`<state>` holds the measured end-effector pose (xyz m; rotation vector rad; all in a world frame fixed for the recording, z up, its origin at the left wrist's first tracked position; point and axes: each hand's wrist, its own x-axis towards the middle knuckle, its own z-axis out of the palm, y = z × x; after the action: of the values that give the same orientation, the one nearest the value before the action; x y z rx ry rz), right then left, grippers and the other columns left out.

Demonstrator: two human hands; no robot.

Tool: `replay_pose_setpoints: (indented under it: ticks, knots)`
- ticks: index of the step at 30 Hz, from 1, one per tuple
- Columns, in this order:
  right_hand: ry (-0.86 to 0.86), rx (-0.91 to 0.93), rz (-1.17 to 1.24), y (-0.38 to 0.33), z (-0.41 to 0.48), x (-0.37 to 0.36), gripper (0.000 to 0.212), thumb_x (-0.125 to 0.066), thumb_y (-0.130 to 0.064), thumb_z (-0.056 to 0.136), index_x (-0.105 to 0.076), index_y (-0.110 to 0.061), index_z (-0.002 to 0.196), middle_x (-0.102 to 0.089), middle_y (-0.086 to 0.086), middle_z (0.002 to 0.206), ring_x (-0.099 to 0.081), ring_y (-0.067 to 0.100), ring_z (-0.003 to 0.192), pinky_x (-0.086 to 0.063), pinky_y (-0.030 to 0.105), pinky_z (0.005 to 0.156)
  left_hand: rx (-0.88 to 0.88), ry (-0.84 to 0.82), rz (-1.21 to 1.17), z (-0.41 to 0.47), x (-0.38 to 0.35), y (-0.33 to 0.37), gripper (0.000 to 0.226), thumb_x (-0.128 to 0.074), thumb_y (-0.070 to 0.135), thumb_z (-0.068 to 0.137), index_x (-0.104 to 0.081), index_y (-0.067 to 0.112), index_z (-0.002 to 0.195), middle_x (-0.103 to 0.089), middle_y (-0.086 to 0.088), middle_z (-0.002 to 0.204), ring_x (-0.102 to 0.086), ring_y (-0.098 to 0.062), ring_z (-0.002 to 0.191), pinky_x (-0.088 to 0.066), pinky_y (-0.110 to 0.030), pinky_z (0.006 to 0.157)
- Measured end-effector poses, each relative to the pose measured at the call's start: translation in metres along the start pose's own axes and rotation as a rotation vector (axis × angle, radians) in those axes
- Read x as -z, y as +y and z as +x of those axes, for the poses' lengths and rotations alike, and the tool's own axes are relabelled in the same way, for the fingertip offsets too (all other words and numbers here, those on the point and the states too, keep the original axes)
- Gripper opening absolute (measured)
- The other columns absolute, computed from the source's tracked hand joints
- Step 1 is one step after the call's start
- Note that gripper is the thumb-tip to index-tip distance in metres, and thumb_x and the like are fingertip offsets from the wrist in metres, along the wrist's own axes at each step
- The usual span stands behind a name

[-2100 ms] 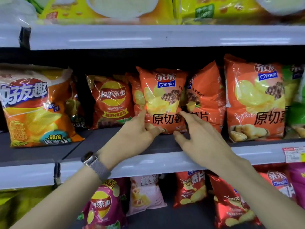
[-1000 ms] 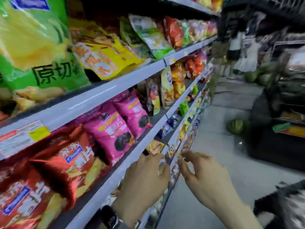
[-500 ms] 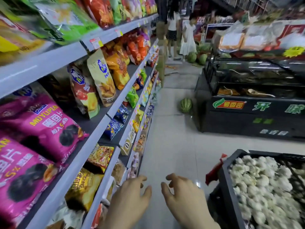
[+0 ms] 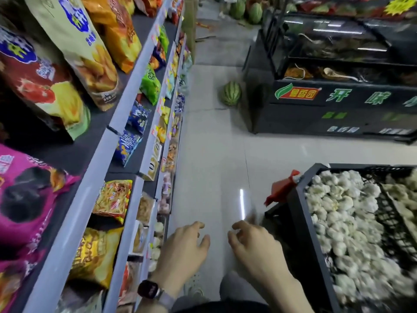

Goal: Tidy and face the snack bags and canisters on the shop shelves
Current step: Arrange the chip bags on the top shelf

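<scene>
**Hands clear of stock; shelving lies to your left**

Both hands hang over the aisle floor [image 4: 214, 154] and neither touches a product. Your left hand [image 4: 182, 249], with a watch [image 4: 147, 288] at the wrist, is the nearer to the shelves [image 4: 126, 98]; your right hand [image 4: 255, 249] sits beside it, just apart, toward the crate of garlic [image 4: 361, 222].

From the fingers [image 4: 196, 225] of the left hand, the closest snack bags lie at about nine to ten o'clock: a yellow bag [image 4: 94, 256] on a lower tier, and a noodle-print bag [image 4: 115, 197] above it. The shelf edges run from seven o'clock toward twelve, so the stock faces the aisle along that line.

Fingers on both hands are loosely spread and slightly curled, holding nothing. In my judgement the left hand should lead any reach, moving leftward. No canisters can be made out.
</scene>
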<state>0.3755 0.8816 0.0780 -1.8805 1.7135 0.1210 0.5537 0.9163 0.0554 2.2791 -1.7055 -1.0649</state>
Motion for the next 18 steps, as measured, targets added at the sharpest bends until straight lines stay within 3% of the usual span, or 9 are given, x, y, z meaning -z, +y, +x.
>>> replay_pose_setpoints:
  ticks: [10, 13, 18]
  knots:
    - [-0.169, -0.150, -0.055, 0.019, 0.068, 0.008, 0.033, -0.044, -0.056, 0.095, -0.056, -0.026, 0.098, -0.067, -0.004, 0.100, -0.065, 0.026, 0.096, -0.052, 0.037, 0.078, 0.033, -0.149, 0.096, 0.093, 0.009, 0.007, 0.048, -0.047, 0.045, 0.105, -0.051, 0.030, 0.151, -0.068, -0.001, 0.136, -0.063, -0.025, 0.124, -0.054, -0.037, 0.096]
    - [-0.168, -0.145, -0.071, 0.026, 0.110, 0.027, 0.033, -0.045, -0.055, 0.094, -0.057, -0.026, 0.101, -0.068, -0.003, 0.101, -0.066, 0.025, 0.098, -0.050, 0.037, 0.077, 0.029, -0.145, 0.128, 0.136, 0.021, 0.029, 0.047, -0.046, 0.045, 0.106, -0.050, 0.031, 0.150, -0.066, 0.000, 0.137, -0.062, -0.024, 0.126, -0.053, -0.036, 0.096]
    - [-0.105, -0.060, -0.095, 0.037, 0.189, 0.079, 0.041, -0.042, -0.055, 0.100, -0.059, -0.030, 0.128, -0.070, -0.006, 0.118, -0.067, 0.023, 0.111, -0.053, 0.036, 0.086, 0.030, -0.102, 0.172, 0.215, 0.050, 0.080, 0.046, -0.046, 0.045, 0.104, -0.055, 0.030, 0.147, -0.069, 0.000, 0.134, -0.065, -0.025, 0.123, -0.054, -0.037, 0.097]
